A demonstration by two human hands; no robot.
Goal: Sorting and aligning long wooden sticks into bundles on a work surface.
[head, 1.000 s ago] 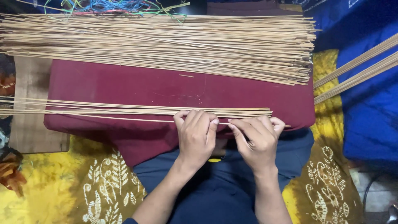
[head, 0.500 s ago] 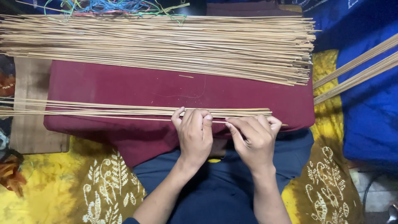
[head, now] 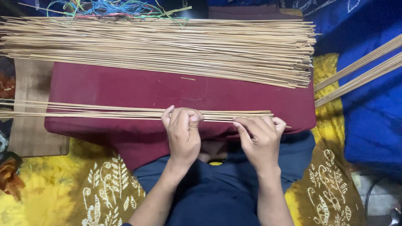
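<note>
A small bundle of thin bamboo sticks (head: pixel 104 112) lies lengthwise along the near edge of a maroon cloth-covered board (head: pixel 138 88) on my lap. My left hand (head: pixel 183 133) pinches a single thin stick (head: pixel 217 120) at the front of the bundle, fingers curled over it. Further right, my right hand (head: pixel 261 138) grips the same stick near its right end. A large pile of the same sticks (head: pixel 167 46) lies across the far edge of the board.
Tangled coloured threads (head: pixel 113 7) lie behind the big pile. More sticks (head: pixel 360 71) slant across blue cloth (head: pixel 372 117) at the right. A wooden board (head: pixel 29 125) sits at the left on a yellow patterned cloth (head: pixel 63 192).
My left hand has slid left along the stick, away from my right hand. The single stick now lies closer against the small bundle. The right hand has barely moved.
</note>
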